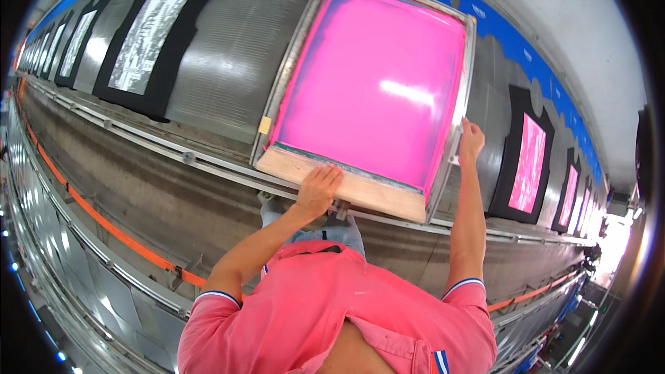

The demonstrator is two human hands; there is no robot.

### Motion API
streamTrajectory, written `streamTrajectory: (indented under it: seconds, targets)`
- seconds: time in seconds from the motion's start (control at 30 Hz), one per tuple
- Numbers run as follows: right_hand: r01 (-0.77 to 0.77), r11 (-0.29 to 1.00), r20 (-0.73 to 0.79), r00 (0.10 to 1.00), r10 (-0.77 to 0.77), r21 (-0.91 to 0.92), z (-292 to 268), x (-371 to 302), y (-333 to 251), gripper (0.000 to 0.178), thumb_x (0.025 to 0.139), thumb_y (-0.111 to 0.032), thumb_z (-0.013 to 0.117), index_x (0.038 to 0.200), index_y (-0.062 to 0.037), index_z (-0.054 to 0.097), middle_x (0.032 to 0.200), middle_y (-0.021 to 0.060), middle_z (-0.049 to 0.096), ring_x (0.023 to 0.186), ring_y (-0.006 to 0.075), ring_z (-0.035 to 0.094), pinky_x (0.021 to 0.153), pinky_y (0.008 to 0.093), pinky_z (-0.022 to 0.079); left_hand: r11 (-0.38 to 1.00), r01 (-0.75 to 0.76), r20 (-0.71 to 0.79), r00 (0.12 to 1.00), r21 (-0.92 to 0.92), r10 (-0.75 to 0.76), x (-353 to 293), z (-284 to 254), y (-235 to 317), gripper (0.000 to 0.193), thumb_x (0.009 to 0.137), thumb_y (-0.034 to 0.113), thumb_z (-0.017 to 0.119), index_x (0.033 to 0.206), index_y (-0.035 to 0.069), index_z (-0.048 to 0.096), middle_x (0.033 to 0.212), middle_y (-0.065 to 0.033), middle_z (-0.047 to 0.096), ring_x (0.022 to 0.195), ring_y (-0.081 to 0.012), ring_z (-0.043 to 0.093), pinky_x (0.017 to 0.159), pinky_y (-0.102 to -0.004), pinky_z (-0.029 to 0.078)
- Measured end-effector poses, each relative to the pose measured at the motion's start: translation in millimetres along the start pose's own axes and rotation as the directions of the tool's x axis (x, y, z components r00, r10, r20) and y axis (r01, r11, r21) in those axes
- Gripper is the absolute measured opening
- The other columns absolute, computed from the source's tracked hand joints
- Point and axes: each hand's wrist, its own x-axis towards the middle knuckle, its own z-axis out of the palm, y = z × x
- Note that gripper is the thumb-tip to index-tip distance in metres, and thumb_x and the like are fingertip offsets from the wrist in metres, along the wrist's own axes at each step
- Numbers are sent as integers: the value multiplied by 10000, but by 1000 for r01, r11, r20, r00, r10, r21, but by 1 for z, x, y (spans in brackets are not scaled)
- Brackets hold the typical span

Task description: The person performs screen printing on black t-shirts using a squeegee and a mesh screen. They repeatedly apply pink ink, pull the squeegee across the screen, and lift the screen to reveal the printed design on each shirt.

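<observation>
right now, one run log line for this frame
left hand on wooden squeegee | right hand grips screen frame edge | pink ink across mesh

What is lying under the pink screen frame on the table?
The screen frame rests on the long metal table. The pink mesh hides whatever lies beneath it, so this cannot be seen.

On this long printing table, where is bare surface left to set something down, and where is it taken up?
Bare table lies between the black garment with the white print and the pink screen frame. A narrower strip lies between the frame and the pink-printed garment. The frame's near edge is crowded: the left hand on the wooden squeegee, the right hand on the frame's side.
</observation>
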Motion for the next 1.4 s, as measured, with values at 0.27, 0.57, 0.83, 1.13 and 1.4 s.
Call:
streamTrajectory:
  seconds: [0.27,0.57,0.83,1.13,1.4]
  targets:
    - [8,1000,-43,999,-8,8,37,-78,-108,420,903,-365,680,949,49,730,795,122,709,747,207,636,728,390,486,994,-80,-104,992,-73,72,-44,-90,-119,398,704,21,618,1101,20,625,1138,-124,656,1112,-292,614,960,-420,472]
    - [230,973,-94,968,-232,-34,221,-160,-241,390,894,-352,669,978,22,738,857,111,723,775,202,646,737,373,493,992,-54,-54,997,-116,48,-95,-231,-320,303,684,-5,589,980,39,629,1021,-138,675,991,-329,653,867,-455,513]
    - [254,949,-118,965,-235,185,430,-270,-364,313,837,-346,705,941,-54,742,866,210,720,844,351,720,770,441,559,999,18,26,999,51,-19,-131,-330,-496,453,618,-74,613,1051,41,677,1090,-141,693,1001,-357,657,871,-452,517]
    - [-132,967,154,983,100,218,534,-374,-473,362,853,-318,677,1021,2,707,998,255,710,985,409,681,888,440,515,993,16,161,986,119,-35,-164,-425,-637,400,619,-140,572,977,7,673,1007,-162,704,920,-375,669,792,-460,524]
    - [-110,968,96,991,90,224,584,-402,-500,327,842,-315,693,985,-22,717,943,242,712,954,402,686,845,435,519,996,-3,156,988,93,-11,-185,-448,-699,406,612,-136,589,984,2,678,988,-169,703,911,-382,670,773,-463,526]
